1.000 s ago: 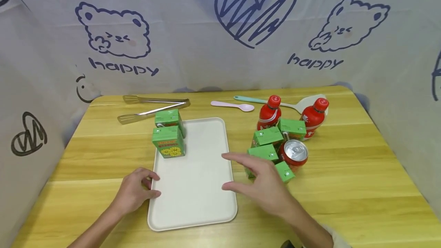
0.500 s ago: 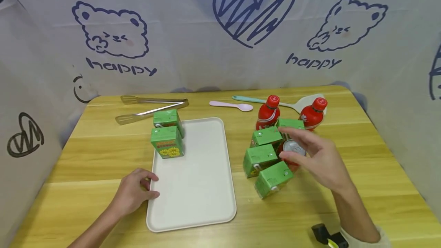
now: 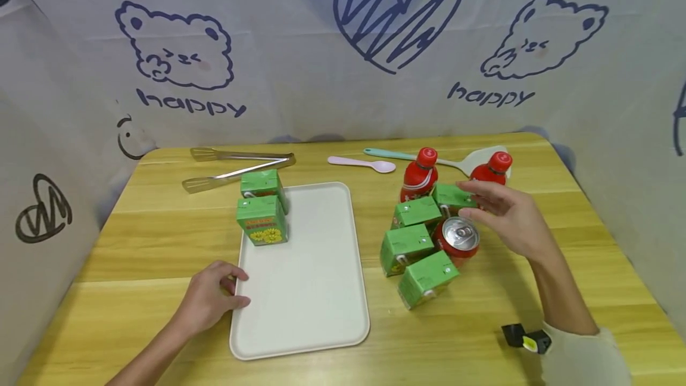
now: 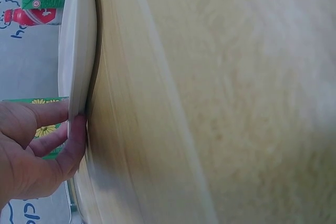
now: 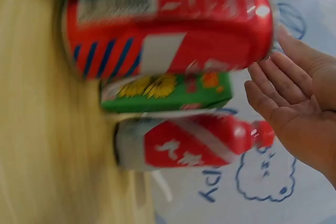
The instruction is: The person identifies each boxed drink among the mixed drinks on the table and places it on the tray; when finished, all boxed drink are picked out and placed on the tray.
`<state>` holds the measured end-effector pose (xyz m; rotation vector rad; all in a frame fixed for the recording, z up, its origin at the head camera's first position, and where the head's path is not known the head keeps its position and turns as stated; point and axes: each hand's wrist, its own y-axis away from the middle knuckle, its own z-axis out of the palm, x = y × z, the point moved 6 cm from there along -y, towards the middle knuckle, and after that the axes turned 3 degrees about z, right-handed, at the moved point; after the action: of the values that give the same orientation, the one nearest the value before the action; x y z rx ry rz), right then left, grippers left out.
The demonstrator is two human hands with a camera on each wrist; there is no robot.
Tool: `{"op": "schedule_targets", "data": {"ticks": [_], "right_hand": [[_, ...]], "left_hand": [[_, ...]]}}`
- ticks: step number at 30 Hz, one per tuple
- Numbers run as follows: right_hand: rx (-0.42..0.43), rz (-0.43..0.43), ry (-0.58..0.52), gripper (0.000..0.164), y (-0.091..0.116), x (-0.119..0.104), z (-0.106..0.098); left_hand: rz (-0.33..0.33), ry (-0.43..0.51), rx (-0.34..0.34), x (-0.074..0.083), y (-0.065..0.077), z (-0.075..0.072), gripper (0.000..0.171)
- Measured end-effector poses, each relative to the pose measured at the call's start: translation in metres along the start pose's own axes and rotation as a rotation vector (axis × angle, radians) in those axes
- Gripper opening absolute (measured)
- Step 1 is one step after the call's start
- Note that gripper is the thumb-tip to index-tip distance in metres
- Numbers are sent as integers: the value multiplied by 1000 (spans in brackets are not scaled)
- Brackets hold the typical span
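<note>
On a wooden table (image 3: 536, 308), a white tray (image 3: 305, 302), left hand (image 3: 208, 295) pinching its left rim, right hand (image 3: 511, 218) with thumb and fingers parted, two red bottles (image 3: 420, 181), two green cartons (image 3: 267, 225) at the tray's back left corner, four other cartons (image 3: 407, 242) to its right, the rearmost near the right fingertips, one red can (image 3: 460, 234) just beside.

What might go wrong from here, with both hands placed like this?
The right hand might tip the red can or the nearer bottle; both stand close to it. The left hand pinches the tray by its rim; a tug could topple the two green cartons there.
</note>
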<state>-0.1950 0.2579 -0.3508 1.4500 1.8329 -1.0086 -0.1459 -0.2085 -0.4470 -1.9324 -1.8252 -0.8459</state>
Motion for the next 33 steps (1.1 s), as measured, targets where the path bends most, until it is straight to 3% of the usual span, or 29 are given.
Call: {"op": "schedule_targets", "data": {"ticks": [8,22,27,33], "right_hand": [[16,19,119,45,-7,20,1],[50,-21,321,47,-14,15,2],[55,11,330,42,-13,16,1],[106,-10,343,40,-5,16,-1]], "left_hand": [[10,-4,5,0,-1,0,33],[-3,0,5,-1,-1,0,33],[-13,3,0,-2,-1,1,34],[-19,0,-1,-3,-1,1,34]]}}
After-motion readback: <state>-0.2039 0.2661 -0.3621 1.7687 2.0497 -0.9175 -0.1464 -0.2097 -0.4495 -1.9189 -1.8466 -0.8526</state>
